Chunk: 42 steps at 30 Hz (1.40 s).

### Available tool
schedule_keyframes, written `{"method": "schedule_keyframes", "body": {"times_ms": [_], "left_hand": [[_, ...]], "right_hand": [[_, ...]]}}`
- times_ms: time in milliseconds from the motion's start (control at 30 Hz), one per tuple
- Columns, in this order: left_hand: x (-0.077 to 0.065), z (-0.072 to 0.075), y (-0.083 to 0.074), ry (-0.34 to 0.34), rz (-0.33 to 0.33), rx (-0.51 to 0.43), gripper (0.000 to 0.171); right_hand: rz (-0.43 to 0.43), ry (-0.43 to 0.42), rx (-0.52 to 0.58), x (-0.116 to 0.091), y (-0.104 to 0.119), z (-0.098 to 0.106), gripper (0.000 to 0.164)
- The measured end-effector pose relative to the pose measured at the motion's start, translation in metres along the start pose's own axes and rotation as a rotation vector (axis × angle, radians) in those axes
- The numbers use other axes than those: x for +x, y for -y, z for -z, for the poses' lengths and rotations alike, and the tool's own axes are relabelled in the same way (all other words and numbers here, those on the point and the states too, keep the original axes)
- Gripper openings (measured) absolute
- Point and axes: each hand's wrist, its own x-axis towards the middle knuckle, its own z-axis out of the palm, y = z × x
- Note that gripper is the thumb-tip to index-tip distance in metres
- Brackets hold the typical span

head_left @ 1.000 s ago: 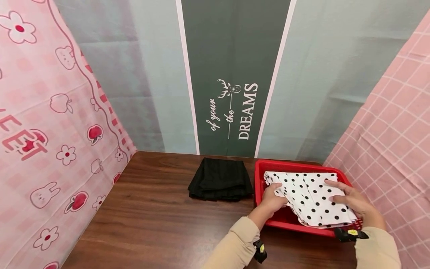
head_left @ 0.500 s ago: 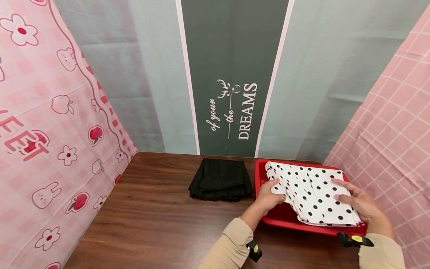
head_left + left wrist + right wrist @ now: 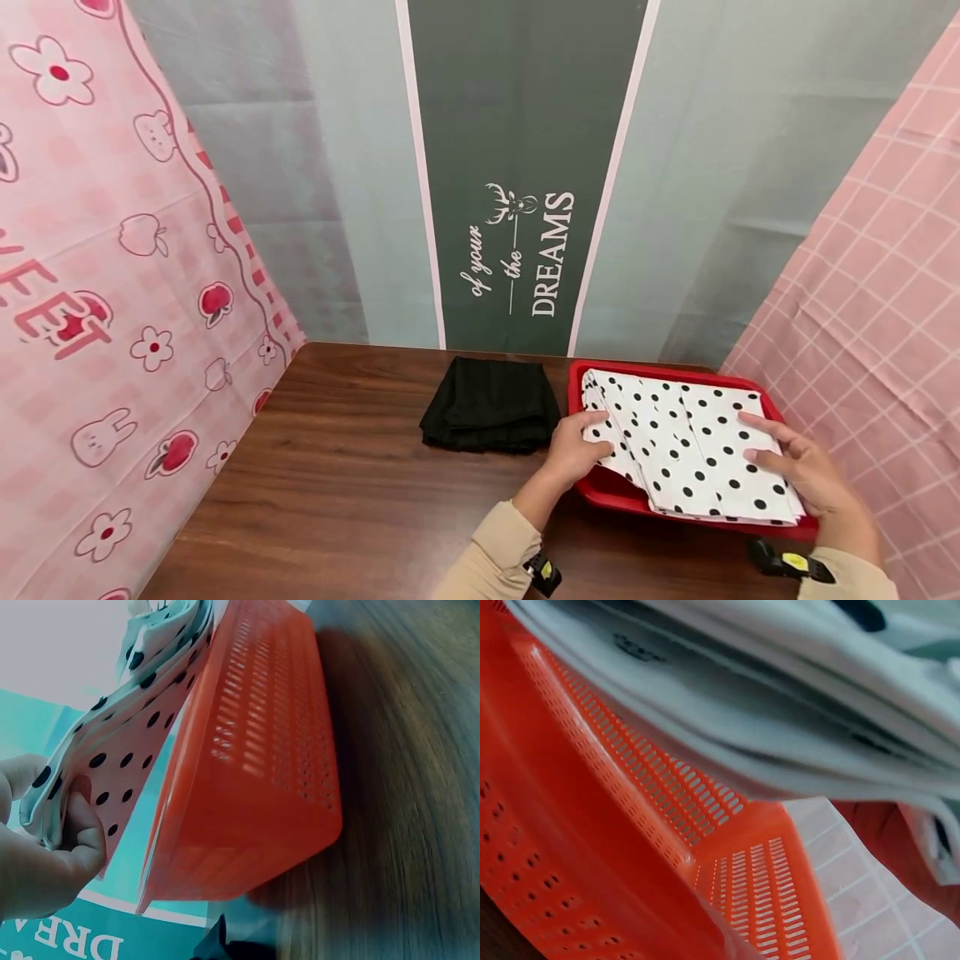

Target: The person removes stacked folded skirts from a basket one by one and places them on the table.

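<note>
A folded white cloth with black polka dots (image 3: pixel 697 450) lies level over the red plastic basket (image 3: pixel 611 498), covering most of its opening. My left hand (image 3: pixel 573 454) pinches the cloth's left edge between thumb and fingers. In the left wrist view, that edge of the cloth (image 3: pixel 124 761) is above and outside the basket's rim. My right hand (image 3: pixel 813 479) grips the right edge, thumb on top. The right wrist view shows the cloth's stacked layers (image 3: pixel 727 712) above the perforated basket wall (image 3: pixel 757 900), with a gap between them. The basket's inside is mostly hidden.
A folded black cloth (image 3: pixel 491 404) lies on the brown wooden table (image 3: pixel 337 475), just left of the basket. Printed fabric hangs at the back (image 3: pixel 517 125) and left (image 3: pixel 150 275). A pink checked curtain (image 3: pixel 892 292) stands close by the basket's right side.
The dotted cloth has shifted slightly left and now spreads wider over the basket. My left hand has moved left with its edge; my right hand has moved a little right and nearer.
</note>
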Motion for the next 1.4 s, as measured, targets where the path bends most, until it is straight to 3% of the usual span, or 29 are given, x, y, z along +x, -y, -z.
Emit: {"method": "schedule_keyframes", "body": {"times_ms": [367,533,667,1000,1400], "left_hand": [[-0.004,0.040,0.002,0.157,-0.043,-0.225,0.055],[-0.010,0.054,0.006,0.169,-0.025,-0.331,0.057],[-0.021,0.066,-0.002,0.166,-0.021,-0.401,0.056],[-0.043,0.102,-0.017,0.163,-0.049,-0.363,0.055],[-0.066,0.145,-0.010,0.126,-0.061,-0.300,0.056]], "right_hand": [[0.078,0.073,0.134,-0.003,0.008,-0.036,0.053],[0.070,0.068,0.169,-0.002,0.012,-0.050,0.051],[0.068,0.051,0.171,-0.003,0.016,-0.061,0.051],[0.086,0.009,0.127,-0.004,0.024,-0.098,0.052],[0.052,0.003,0.047,0.002,0.020,-0.143,0.051]]}}
